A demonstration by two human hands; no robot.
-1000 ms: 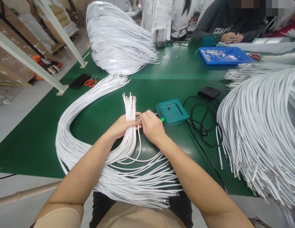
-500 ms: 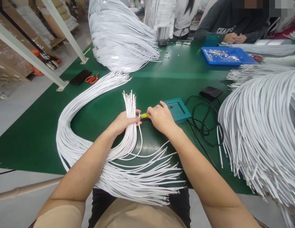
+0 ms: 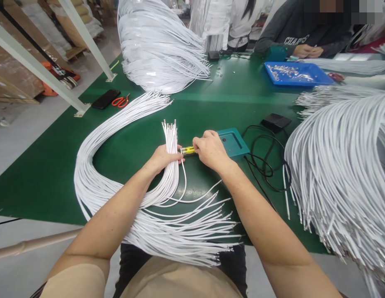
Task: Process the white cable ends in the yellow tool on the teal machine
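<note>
The yellow tool [image 3: 188,150] is partly covered by the right hand [image 3: 211,150]. The rightmost cables [image 3: 329,165] are cropped by the edge.

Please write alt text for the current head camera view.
A person's left hand grips a bundle of white cables, ends upward, while the right hand holds a yellow tool beside it. The green table below also holds a teal box and orange scissors.

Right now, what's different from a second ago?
The right hand has moved rightward, away from the left hand. A small yellow piece now shows between them, running up to the right hand; it may have been hidden before. The left hand still grips the white cable bundle. The teal box and orange-handled scissors stayed put.
</note>
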